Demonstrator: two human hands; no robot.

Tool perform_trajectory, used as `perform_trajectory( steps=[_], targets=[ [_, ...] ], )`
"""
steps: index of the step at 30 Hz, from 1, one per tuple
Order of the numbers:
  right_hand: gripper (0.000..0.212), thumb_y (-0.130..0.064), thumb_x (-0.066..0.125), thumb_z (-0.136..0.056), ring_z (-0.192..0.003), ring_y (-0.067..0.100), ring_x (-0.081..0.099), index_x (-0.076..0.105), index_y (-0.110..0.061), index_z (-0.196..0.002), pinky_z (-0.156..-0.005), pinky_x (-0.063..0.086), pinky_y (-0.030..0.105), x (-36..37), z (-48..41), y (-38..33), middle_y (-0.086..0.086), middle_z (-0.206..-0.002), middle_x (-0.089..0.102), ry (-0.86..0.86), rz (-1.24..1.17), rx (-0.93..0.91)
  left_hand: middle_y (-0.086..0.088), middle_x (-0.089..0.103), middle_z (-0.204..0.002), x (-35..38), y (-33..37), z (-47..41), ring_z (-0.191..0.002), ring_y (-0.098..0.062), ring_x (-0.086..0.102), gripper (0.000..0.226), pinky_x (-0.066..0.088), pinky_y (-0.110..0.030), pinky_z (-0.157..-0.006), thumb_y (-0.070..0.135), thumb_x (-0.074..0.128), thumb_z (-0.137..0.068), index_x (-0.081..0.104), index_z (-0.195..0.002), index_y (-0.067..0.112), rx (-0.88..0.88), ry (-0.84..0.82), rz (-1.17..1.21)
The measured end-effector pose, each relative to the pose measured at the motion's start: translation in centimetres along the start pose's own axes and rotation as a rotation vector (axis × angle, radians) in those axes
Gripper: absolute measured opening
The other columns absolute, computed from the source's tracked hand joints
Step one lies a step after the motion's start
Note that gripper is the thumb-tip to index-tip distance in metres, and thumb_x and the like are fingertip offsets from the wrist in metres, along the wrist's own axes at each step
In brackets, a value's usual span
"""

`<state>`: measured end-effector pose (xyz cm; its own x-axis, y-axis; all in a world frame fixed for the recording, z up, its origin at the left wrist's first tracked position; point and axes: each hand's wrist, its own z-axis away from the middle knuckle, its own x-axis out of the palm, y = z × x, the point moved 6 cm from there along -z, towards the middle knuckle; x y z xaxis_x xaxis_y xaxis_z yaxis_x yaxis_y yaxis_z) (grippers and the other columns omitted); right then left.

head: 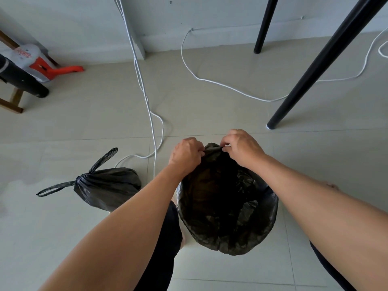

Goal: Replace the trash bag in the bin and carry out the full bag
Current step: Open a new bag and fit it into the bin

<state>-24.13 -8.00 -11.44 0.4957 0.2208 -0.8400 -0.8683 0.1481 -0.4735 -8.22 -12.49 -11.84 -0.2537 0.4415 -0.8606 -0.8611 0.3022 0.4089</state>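
A black liner (226, 206) stands with its mouth facing straight up, roughly round and wide open, its long axis vertical. The film is thin, glossy and crumpled, with creases catching light on the inner wall. It drapes over whatever holds it, so the bin itself cannot be seen. It sits on the floor (63, 238) between the person's forearms.

Both hands work the far edge of the mouth. The left hand (185, 156) has its fingers curled, pinching a gathered fold of the film. The right hand (241, 149) pinches the same edge just beside it, fingertips pressed together on the plastic.

The full bag (109, 187) lies on its side on the floor to the left of the liner, apart from it — a plump, rounded bundle of the same shiny black plastic. Its long axis runs left to right, with the knot (80, 179) at the left end. One flat handle loop points left along the floor; the other points up and away.

The floor is pale, smooth tile. White cables (151, 114) trail across it, and two black tapered legs (315, 76) stand at the upper right.
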Motion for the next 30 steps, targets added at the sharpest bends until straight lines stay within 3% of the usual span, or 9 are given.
perform_trajectory(
  steps=[7, 11, 14, 17, 20, 26, 30],
  targets=[
    [0.008, -0.019, 0.065, -0.090, -0.096, 0.020, 0.052, 0.068, -0.013, -0.093, -0.078, 0.043, 0.031, -0.1, -0.2, -0.2, 0.001, -0.096, 0.060, -0.005, -0.066, -0.031, -0.002, 0.068, -0.096, 0.1, -0.5, -0.3, -0.088, -0.023, 0.061, 0.016, 0.041, -0.028, -0.069, 0.018, 0.058, -0.089, 0.072, -0.096, 0.021, -0.024, -0.031, 0.065],
    [0.006, -0.014, 0.065, -0.088, -0.095, 0.020, 0.053, 0.067, -0.014, -0.094, -0.077, 0.042, 0.031, -0.1, -0.5, 0.1, 0.000, -0.094, 0.061, -0.025, -0.066, -0.029, 0.006, 0.066, -0.085, -0.2, -0.8, 0.0, -0.077, -0.018, 0.059, 0.015, 0.038, -0.025, -0.058, 0.016, 0.059, -0.086, 0.063, -0.096, 0.026, -0.050, -0.029, 0.172],
    [0.009, -0.012, 0.063, -0.089, -0.083, 0.020, 0.058, 0.062, -0.019, -0.095, -0.069, 0.046, 0.031, -0.5, -0.7, 0.1, 0.001, -0.089, 0.063, -0.028, -0.115, -0.030, 0.008, 0.067, -0.078, -0.6, -0.6, 0.2, -0.074, -0.018, 0.061, 0.016, 0.045, -0.029, -0.061, 0.014, 0.057, -0.082, 0.058, -0.090, 0.028, -0.027, -0.024, 0.215],
    [0.017, -0.011, 0.063, -0.089, -0.071, 0.015, 0.058, 0.054, -0.025, -0.091, -0.059, 0.046, 0.028, -0.8, -0.7, -0.1, -0.005, -0.082, 0.061, -0.046, -0.148, -0.058, 0.008, 0.066, -0.074, -0.8, -0.7, 0.4, -0.070, -0.014, 0.060, 0.017, 0.044, -0.028, -0.060, 0.013, 0.056, -0.081, 0.061, -0.083, 0.029, -0.011, -0.011, 0.222],
    [0.013, -0.011, 0.061, -0.091, -0.069, 0.014, 0.054, 0.061, -0.024, -0.088, -0.054, 0.038, 0.022, -0.8, -0.9, 0.1, -0.009, -0.078, 0.056, -0.069, -0.102, -0.069, 0.006, 0.067, -0.079, -0.7, -0.7, 0.2, -0.073, -0.014, 0.062, 0.023, 0.052, -0.029, -0.065, 0.011, 0.057, -0.085, 0.071, -0.083, 0.030, -0.016, -0.029, 0.215],
    [0.021, -0.011, 0.054, -0.095, -0.096, 0.020, 0.056, 0.072, -0.021, -0.098, -0.080, 0.047, 0.030, -0.3, -1.4, 0.3, 0.003, -0.103, 0.062, -0.107, -0.046, -0.048, 0.002, 0.072, -0.101, -0.4, -0.5, 0.0, -0.091, -0.017, 0.064, 0.026, 0.054, -0.031, -0.081, 0.008, 0.055, -0.089, 0.075, -0.098, 0.023, -0.007, -0.073, 0.158],
    [0.020, -0.025, 0.064, -0.091, -0.109, 0.018, 0.048, 0.069, -0.019, -0.109, -0.087, 0.041, 0.030, 0.2, -1.3, 0.4, -0.003, -0.103, 0.052, -0.173, 0.017, -0.043, -0.001, 0.068, -0.100, -0.2, 0.0, 0.2, -0.093, -0.022, 0.062, 0.026, 0.053, -0.032, -0.077, 0.014, 0.054, -0.084, 0.075, -0.099, 0.018, 0.053, -0.060, 0.051]
  ],
)
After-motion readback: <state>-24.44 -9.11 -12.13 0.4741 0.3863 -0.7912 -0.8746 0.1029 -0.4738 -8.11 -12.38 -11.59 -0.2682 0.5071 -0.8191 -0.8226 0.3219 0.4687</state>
